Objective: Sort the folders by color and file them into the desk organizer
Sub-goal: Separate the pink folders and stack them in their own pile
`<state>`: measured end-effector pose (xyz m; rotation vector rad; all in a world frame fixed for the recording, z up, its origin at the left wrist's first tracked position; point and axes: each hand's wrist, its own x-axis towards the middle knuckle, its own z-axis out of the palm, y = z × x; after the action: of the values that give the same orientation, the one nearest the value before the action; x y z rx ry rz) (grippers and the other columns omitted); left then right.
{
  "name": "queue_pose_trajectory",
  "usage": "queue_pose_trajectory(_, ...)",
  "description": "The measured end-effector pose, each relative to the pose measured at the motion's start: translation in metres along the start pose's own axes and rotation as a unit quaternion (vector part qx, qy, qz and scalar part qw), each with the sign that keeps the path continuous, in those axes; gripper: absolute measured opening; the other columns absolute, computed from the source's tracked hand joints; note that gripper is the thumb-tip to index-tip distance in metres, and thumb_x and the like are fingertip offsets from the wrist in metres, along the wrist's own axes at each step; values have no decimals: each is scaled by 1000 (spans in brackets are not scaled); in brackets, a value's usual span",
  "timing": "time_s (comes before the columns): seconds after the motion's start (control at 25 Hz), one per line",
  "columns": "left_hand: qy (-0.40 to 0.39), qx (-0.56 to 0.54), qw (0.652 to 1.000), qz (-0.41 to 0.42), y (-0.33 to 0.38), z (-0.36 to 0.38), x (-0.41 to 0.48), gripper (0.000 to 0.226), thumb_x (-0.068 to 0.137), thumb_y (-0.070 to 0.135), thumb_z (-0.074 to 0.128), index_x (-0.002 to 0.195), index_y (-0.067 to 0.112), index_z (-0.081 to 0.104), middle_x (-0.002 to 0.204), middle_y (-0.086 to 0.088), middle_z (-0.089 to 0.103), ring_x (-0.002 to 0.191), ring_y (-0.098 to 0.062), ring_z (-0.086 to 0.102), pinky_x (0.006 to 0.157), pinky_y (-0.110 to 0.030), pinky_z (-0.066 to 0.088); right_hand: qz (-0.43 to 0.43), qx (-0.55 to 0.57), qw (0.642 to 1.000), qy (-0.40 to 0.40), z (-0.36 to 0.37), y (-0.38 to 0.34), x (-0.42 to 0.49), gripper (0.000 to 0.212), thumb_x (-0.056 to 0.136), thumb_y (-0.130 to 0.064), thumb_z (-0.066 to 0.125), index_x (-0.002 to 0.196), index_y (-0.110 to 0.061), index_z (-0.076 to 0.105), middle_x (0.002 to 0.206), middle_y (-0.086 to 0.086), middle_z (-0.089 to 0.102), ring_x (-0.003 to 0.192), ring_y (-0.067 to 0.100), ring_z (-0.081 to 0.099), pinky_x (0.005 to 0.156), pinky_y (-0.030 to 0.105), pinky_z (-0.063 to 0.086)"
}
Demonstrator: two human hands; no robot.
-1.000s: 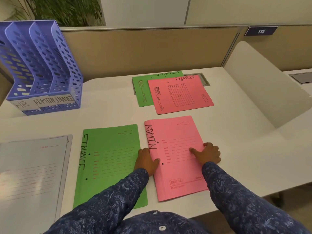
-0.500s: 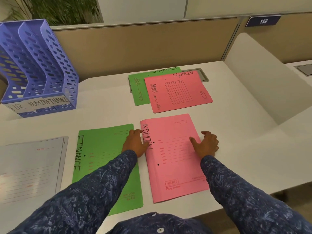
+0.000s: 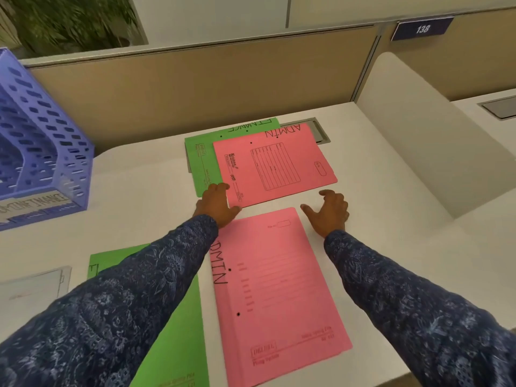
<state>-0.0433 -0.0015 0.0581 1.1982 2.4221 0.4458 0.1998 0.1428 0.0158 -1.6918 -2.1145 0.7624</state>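
Observation:
A pink ADMIN folder [image 3: 275, 297] lies flat near me, with a green FINANCE folder [image 3: 178, 331] to its left, partly under my left sleeve. Farther back a second pink ADMIN folder [image 3: 275, 163] overlaps a second green folder [image 3: 201, 160]. My left hand [image 3: 216, 205] touches the near left corner of the far pink folder, fingers spread. My right hand [image 3: 329, 212] hovers open just below that folder's near edge, holding nothing. The blue desk organizer [image 3: 36, 141] stands at the left, labelled ADMIN and FINANCE.
A grey folder [image 3: 30, 289] lies at the left edge of the white desk [image 3: 139, 205]. A beige partition runs along the back. A white curved divider [image 3: 418, 135] rises at the right. A metal cable hatch [image 3: 318, 132] sits behind the far folders.
Both hands left the near pink folder and moved forward to the far pink folder. The view shifted forward and right, so the organizer now sits at the left edge.

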Motion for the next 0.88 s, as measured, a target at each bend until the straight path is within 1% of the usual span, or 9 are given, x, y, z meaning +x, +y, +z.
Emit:
queue_pose_trajectory(0.2, -17, -78, 996, -39, 16, 5, 59, 68, 86, 33, 72, 140, 10, 39, 142, -15, 45, 127, -32, 47, 105, -42, 42, 9, -33, 999, -17, -12, 7, 76, 74, 78, -50, 75, 135, -12, 45, 131, 16, 47, 123, 35, 45, 101, 48, 38)
queue_pose_trajectory(0.28, -29, -82, 994, -70, 16, 13, 71, 69, 85, 34, 72, 141, 10, 39, 141, -15, 47, 125, -32, 49, 104, -44, 43, 28, -48, 998, -33, -14, 11, 104, 78, 77, -51, 76, 136, -12, 43, 132, 17, 47, 123, 36, 45, 100, 49, 40)
queue_pose_trajectory(0.4, -20, -69, 993, -95, 13, 30, 76, 71, 83, 36, 72, 142, 12, 40, 142, -11, 47, 130, -32, 45, 107, -47, 40, 81, -59, 993, -54, -17, 14, 134, 82, 75, -54, 77, 137, -13, 42, 135, 17, 46, 126, 36, 44, 102, 49, 39)
queue_pose_trajectory(0.56, 20, -33, 996, -78, 6, 45, 76, 66, 83, 37, 69, 139, 12, 44, 139, -9, 48, 129, -31, 43, 104, -48, 41, 108, -26, 990, -83, -14, 11, 161, 80, 76, -52, 76, 137, -13, 41, 138, 16, 47, 127, 36, 46, 105, 48, 38)
queue_pose_trajectory(0.68, 54, -20, 996, -65, 4, 52, 76, 59, 84, 36, 67, 133, 10, 49, 133, -11, 51, 124, -32, 44, 101, -47, 43, 132, -28, 985, -107, -10, 8, 174, 80, 76, -54, 75, 136, -9, 45, 138, 15, 50, 128, 37, 47, 108, 48, 38)
queue_pose_trajectory(0.72, 60, -17, 996, -61, 4, 54, 76, 58, 83, 36, 68, 131, 10, 50, 131, -11, 52, 122, -32, 44, 100, -47, 42, 142, -26, 983, -114, -10, 7, 178, 77, 76, -55, 75, 132, -8, 49, 135, 14, 53, 127, 37, 48, 108, 48, 39)
queue_pose_trajectory(0.8, 66, -13, 996, -53, 4, 56, 77, 57, 82, 36, 70, 129, 9, 51, 128, -12, 52, 120, -32, 43, 100, -46, 42, 150, -14, 979, -136, -8, 5, 187, 68, 77, -55, 73, 119, -5, 58, 124, 14, 59, 123, 38, 53, 106, 47, 41)
queue_pose_trajectory(0.88, 69, -12, 996, -50, 3, 58, 78, 58, 81, 37, 72, 127, 8, 52, 127, -12, 51, 119, -32, 43, 101, -45, 40, 160, -11, 975, -151, -7, 3, 192, 71, 76, -57, 73, 120, -2, 60, 126, 14, 61, 120, 37, 54, 106, 47, 42)
